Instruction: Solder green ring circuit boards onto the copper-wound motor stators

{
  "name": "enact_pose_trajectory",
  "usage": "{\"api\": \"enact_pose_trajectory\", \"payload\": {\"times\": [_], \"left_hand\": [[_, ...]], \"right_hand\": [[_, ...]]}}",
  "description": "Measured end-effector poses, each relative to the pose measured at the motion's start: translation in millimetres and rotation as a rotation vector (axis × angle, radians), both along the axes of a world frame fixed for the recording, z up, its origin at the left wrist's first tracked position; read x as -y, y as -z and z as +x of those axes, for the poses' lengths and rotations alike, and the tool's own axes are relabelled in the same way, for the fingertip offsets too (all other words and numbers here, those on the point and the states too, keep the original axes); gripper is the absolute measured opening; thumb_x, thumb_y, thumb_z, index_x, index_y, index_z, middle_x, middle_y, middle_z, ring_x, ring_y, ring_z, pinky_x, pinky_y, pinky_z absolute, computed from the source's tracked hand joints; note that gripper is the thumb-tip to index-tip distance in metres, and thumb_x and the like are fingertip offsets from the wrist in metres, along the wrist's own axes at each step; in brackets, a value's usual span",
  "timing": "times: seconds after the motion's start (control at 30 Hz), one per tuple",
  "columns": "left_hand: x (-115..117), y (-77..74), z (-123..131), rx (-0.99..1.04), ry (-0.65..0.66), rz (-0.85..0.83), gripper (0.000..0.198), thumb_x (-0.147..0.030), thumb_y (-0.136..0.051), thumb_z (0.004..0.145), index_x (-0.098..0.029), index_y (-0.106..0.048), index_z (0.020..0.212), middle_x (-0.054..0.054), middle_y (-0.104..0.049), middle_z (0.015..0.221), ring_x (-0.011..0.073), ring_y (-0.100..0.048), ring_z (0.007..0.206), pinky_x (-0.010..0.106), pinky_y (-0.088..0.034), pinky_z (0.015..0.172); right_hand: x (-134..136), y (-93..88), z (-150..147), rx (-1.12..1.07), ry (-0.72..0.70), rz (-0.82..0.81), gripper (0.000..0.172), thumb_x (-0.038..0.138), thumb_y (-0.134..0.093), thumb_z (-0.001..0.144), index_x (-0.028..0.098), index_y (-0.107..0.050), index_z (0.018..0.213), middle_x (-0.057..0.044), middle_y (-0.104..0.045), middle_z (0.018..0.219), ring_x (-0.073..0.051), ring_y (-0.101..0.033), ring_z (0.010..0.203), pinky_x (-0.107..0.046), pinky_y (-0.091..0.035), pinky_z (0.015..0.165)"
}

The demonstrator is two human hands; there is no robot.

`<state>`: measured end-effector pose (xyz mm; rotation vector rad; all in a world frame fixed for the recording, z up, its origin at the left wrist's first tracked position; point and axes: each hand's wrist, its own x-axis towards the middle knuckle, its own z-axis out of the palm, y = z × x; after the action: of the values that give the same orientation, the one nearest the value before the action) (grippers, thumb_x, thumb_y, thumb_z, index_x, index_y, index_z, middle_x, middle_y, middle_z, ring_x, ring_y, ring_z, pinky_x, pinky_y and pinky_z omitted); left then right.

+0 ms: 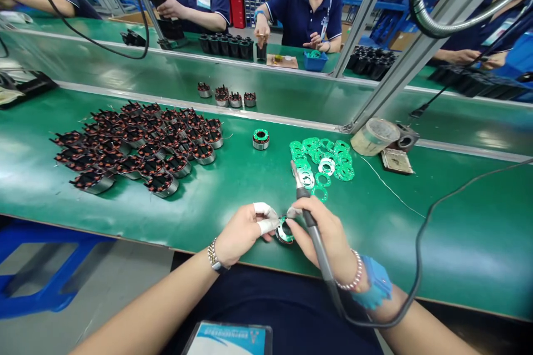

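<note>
My taped left hand [245,230] grips a small motor stator [285,231] with a green ring on it, close to the near edge of the bench [233,199]. My right hand [325,233] clenches a soldering iron [320,252] and also presses against the stator, with a pile of green rings [320,158] beyond.

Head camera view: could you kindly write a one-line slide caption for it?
Left hand steadies a small stator; right hand holds a soldering iron.

Bright, even light falls from overhead, laying pale streaks of glare along the green bench mat [375,244] with only soft shadows; the wide lens bows the aluminium frame rail [416,58] towards the edges.
</note>
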<state>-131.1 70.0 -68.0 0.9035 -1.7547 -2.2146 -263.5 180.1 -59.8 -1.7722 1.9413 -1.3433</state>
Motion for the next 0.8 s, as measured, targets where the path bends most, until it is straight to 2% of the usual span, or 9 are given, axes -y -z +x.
{"api": "enact_pose_trajectory", "payload": {"times": [0.07,0.17,0.3,0.37,0.53,0.8], "left_hand": [[0.3,0.7,-0.3,0.042,0.000,-0.015,0.013,-0.024,-0.061,0.070,-0.012,-0.055,0.070,-0.001,-0.055,0.060,0.0094,-0.052,0.054,0.022,-0.044,0.055],[1.0,2.4,-1.0,0.081,-0.006,-0.028,0.012,-0.023,-0.059,0.071,-0.013,-0.054,0.071,-0.001,-0.055,0.058,0.0091,-0.052,0.052,0.022,-0.044,0.053],[1.7,2.3,-1.8,0.101,-0.005,-0.032,0.011,-0.022,-0.058,0.070,-0.012,-0.055,0.071,-0.001,-0.056,0.058,0.0090,-0.053,0.051,0.022,-0.045,0.053],[1.8,2.0,-1.9,0.099,-0.007,-0.024,0.010,-0.021,-0.058,0.070,-0.012,-0.054,0.070,-0.001,-0.056,0.057,0.0088,-0.053,0.051,0.021,-0.045,0.053],[1.9,3.9,-1.3,0.088,-0.017,-0.013,0.009,-0.021,-0.058,0.070,-0.012,-0.055,0.070,-0.001,-0.056,0.057,0.0089,-0.053,0.051,0.021,-0.045,0.053],[1.9,2.2,-2.1,0.089,-0.018,-0.012,0.010,-0.022,-0.058,0.070,-0.012,-0.055,0.070,-0.001,-0.056,0.057,0.0086,-0.053,0.051,0.021,-0.045,0.052]], "right_hand": [[-7.8,-4.4,-4.6,0.016,0.038,-0.017,0.017,0.012,-0.057,0.076,0.019,-0.051,0.091,-0.001,-0.052,0.075,-0.013,-0.050,0.068,-0.025,-0.043,0.065],[-23.5,-9.6,-11.7,0.008,0.003,-0.034,0.012,0.010,-0.055,0.078,0.020,-0.054,0.086,0.000,-0.052,0.068,-0.012,-0.048,0.061,-0.024,-0.041,0.057],[-42.4,-12.2,-16.8,-0.078,-0.087,-0.086,0.029,0.010,-0.055,0.078,0.017,-0.056,0.106,-0.002,-0.054,0.068,-0.014,-0.048,0.063,-0.026,-0.041,0.056],[-47.6,-13.4,-16.7,-0.110,-0.106,-0.101,0.034,0.008,-0.057,0.076,0.015,-0.056,0.109,-0.005,-0.055,0.071,-0.015,-0.049,0.066,-0.028,-0.042,0.057],[-48.2,-19.1,-12.2,-0.100,-0.163,-0.085,0.026,0.002,-0.053,0.073,0.012,-0.063,0.096,-0.004,-0.053,0.062,-0.014,-0.048,0.060,-0.028,-0.042,0.054],[-48.2,-18.7,-9.3,-0.116,-0.178,-0.062,0.025,0.003,-0.054,0.073,0.010,-0.064,0.095,-0.006,-0.052,0.063,-0.014,-0.047,0.059,-0.027,-0.041,0.052]]}}
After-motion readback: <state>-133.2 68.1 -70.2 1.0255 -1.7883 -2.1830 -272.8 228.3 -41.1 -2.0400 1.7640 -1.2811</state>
